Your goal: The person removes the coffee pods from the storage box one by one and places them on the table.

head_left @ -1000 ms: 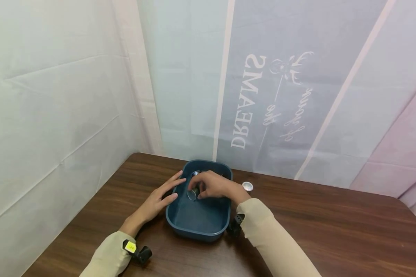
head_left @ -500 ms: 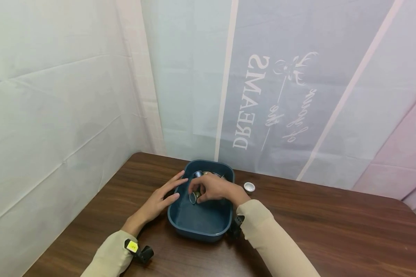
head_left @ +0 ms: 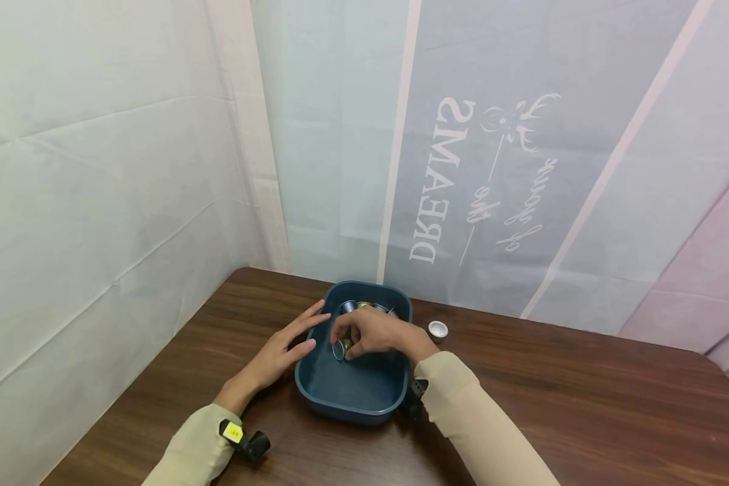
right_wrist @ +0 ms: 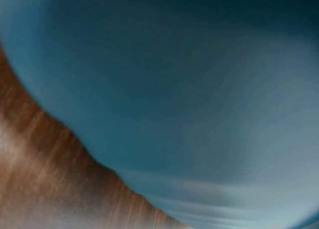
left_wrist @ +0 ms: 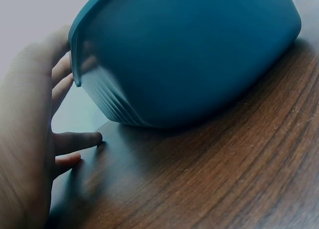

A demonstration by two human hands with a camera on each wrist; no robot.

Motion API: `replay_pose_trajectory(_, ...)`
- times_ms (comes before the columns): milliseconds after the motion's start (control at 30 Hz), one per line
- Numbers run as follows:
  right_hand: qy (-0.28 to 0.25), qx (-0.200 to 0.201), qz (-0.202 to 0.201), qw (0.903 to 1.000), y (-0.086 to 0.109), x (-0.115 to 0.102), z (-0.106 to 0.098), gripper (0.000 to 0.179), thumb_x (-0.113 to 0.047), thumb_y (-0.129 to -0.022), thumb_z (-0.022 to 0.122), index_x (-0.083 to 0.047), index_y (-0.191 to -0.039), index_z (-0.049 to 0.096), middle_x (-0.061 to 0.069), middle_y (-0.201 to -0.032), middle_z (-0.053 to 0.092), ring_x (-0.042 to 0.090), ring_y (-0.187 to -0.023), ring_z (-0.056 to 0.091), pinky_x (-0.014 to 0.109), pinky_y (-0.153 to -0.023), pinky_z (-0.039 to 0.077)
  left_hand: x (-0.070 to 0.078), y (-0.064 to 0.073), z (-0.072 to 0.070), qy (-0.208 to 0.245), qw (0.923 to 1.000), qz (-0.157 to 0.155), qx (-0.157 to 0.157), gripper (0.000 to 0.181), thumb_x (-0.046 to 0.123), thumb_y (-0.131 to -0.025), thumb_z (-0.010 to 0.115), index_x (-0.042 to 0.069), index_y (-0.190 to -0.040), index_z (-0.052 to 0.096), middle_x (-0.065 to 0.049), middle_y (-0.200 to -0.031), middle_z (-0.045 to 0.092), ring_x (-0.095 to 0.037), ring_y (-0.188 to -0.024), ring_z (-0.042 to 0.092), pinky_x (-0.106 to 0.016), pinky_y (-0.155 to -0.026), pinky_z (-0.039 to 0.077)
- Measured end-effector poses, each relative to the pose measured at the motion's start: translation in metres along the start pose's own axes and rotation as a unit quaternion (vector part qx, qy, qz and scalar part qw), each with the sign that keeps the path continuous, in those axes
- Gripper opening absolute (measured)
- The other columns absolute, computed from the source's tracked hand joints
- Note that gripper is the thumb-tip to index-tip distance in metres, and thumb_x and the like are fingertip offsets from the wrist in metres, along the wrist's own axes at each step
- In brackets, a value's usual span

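Inside a deep blue plastic bin (head_left: 346, 391), my right hand (head_left: 370, 329) pinches a green-gold coffee capsule (head_left: 347, 345) between thumb and fingers. The capsule lies tipped, its round silver lid (head_left: 338, 349) facing left, low over the bin floor. Behind that hand, several more capsules (head_left: 348, 307) sit at the bin's far end, partly hidden. My left hand (head_left: 271, 354) has its fingers spread along the bin's left rim; in the left wrist view some fingers reach the rim and others are near the table. The bin wall (right_wrist: 164, 104) fills the right wrist view, which hides the right hand.
A silver-white capsule (head_left: 438, 329) stands on the dark wooden table (head_left: 559, 398) just right of the bin. A printed curtain (head_left: 334, 135) hangs directly behind the table, and another pale cloth (head_left: 97, 202) closes off the left side.
My right hand has shifted the capsule slightly toward the near end of the bin, so more of the far capsules show. My left hand stays at the rim. The head view has turned slightly.
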State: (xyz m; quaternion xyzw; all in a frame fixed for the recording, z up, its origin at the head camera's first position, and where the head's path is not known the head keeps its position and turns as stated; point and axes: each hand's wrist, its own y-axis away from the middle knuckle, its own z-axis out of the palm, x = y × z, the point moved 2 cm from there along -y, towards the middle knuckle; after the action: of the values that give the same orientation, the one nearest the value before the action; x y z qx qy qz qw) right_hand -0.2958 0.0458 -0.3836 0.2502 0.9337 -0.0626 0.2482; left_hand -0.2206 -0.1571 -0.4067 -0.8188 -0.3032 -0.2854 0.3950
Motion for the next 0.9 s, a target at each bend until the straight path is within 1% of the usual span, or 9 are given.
replay_pose_trajectory(67,-0.001,0.000,0.000,1.0000,0.000,0.000,0.000,0.028,-0.013,-0.081,0.078,-0.019,-0.106,0.068,-0.009,-0.094,0.062,0.006,-0.065,0.057,0.022,-0.059,0.049,-0.002,0.000,0.000,0.004,1.0000,-0.005,0.000,0.044,0.002,-0.098,0.046,-0.003,-0.141,0.042,-0.023,-0.153,0.022,-0.043,-0.138,0.023,-0.067,-0.100,0.025)
replay_pose_trajectory(133,-0.002,0.001,0.000,1.0000,0.000,0.000,0.000,0.028,-0.013,-0.081,0.078,-0.019,-0.106,0.068,-0.009,-0.093,0.062,0.006,-0.065,0.057,0.023,-0.059,0.049,-0.009,0.000,0.002,0.008,0.9999,-0.009,0.001,0.045,0.001,-0.098,0.046,-0.002,-0.142,0.042,-0.021,-0.154,0.021,-0.041,-0.139,0.022,-0.066,-0.102,0.024)
replay_pose_trajectory(267,0.007,0.003,0.001,1.0000,0.000,0.000,0.000,0.028,-0.014,-0.081,0.078,-0.019,-0.107,0.068,-0.009,-0.091,0.062,0.005,-0.065,0.056,0.022,-0.059,0.049,-0.029,0.002,0.005,-0.002,1.0000,-0.005,0.002,0.047,0.003,-0.098,0.046,0.006,-0.145,0.041,-0.013,-0.157,0.019,-0.034,-0.141,0.021,-0.064,-0.102,0.025)
replay_pose_trajectory(367,0.012,0.003,0.001,0.9999,0.000,0.000,0.001,0.028,-0.014,-0.081,0.078,-0.020,-0.106,0.068,-0.009,-0.089,0.062,0.004,-0.066,0.056,0.021,-0.059,0.049,-0.037,0.002,0.005,-0.008,1.0000,-0.004,0.001,0.048,0.006,-0.099,0.047,0.012,-0.146,0.040,-0.007,-0.158,0.019,-0.030,-0.142,0.021,-0.062,-0.102,0.027)
replay_pose_trajectory(500,0.013,-0.001,0.004,0.9999,0.000,-0.002,0.002,0.027,-0.015,-0.081,0.078,-0.021,-0.106,0.067,-0.010,-0.086,0.062,0.003,-0.067,0.057,0.020,-0.059,0.049,-0.039,0.003,0.005,-0.003,1.0000,-0.004,-0.003,0.047,0.010,-0.100,0.047,0.015,-0.147,0.040,-0.004,-0.158,0.018,-0.027,-0.142,0.021,-0.062,-0.102,0.027)
replay_pose_trajectory(633,0.016,0.002,0.004,0.9999,0.001,-0.005,-0.002,0.027,-0.016,-0.081,0.078,-0.021,-0.106,0.068,-0.011,-0.087,0.062,0.003,-0.067,0.058,0.021,-0.059,0.050,-0.039,0.004,0.005,-0.002,1.0000,-0.005,-0.006,0.047,0.013,-0.101,0.046,0.016,-0.147,0.039,-0.003,-0.158,0.018,-0.026,-0.142,0.020,-0.062,-0.102,0.027)
replay_pose_trajectory(733,0.013,0.016,-0.008,0.9998,0.003,-0.008,-0.009,0.028,-0.016,-0.081,0.078,-0.021,-0.107,0.068,-0.011,-0.088,0.062,0.004,-0.067,0.058,0.021,-0.059,0.050,-0.039,0.004,0.005,-0.002,1.0000,-0.007,-0.006,0.047,0.014,-0.101,0.045,0.016,-0.147,0.039,-0.003,-0.158,0.017,-0.025,-0.143,0.020,-0.063,-0.102,0.026)
replay_pose_trajectory(900,-0.002,0.050,-0.031,0.9983,0.009,-0.009,-0.020,0.029,-0.017,-0.082,0.078,-0.021,-0.108,0.067,-0.012,-0.090,0.062,0.007,-0.068,0.057,0.023,-0.060,0.050,-0.039,0.003,0.004,-0.007,0.9999,-0.007,-0.006,0.046,0.015,-0.101,0.046,0.015,-0.147,0.039,-0.003,-0.158,0.018,-0.025,-0.143,0.020,-0.062,-0.103,0.026)
